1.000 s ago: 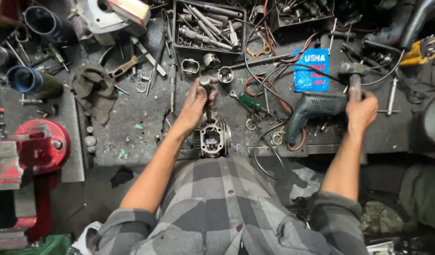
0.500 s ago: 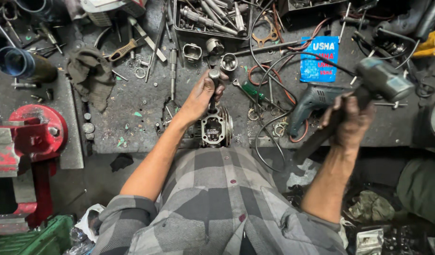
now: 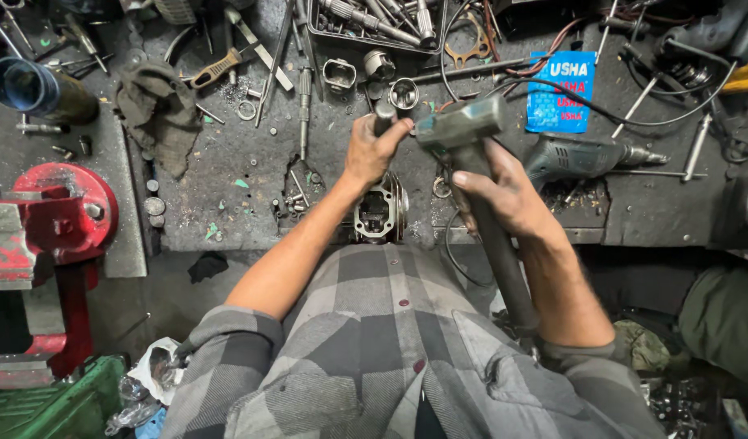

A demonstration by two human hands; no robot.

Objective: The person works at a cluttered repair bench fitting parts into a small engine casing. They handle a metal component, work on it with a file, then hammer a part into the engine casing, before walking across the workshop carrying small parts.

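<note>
My left hand [image 3: 374,146] grips a dark metal rod [image 3: 383,114] that stands upright over a grey engine cylinder block [image 3: 379,213] at the bench's front edge. In my right hand [image 3: 504,191] is a hammer, its long dark handle [image 3: 497,252] running back toward my body. The hammer's steel head [image 3: 457,123] hovers just right of the rod's top, close to my left fingers. My grey checked shirt fills the lower middle of the view.
An electric drill [image 3: 581,154] lies right of the hammer, beside a blue packet [image 3: 559,91] and cables. A red bench vise [image 3: 53,211] stands at the left. A rag [image 3: 158,106], a metal tray of tools [image 3: 374,24], rings and loose parts cover the dirty bench.
My right hand has swung the hammer from the right, over the drill, to the middle, bringing its head next to the rod. My left hand stays on the rod over the cylinder block.
</note>
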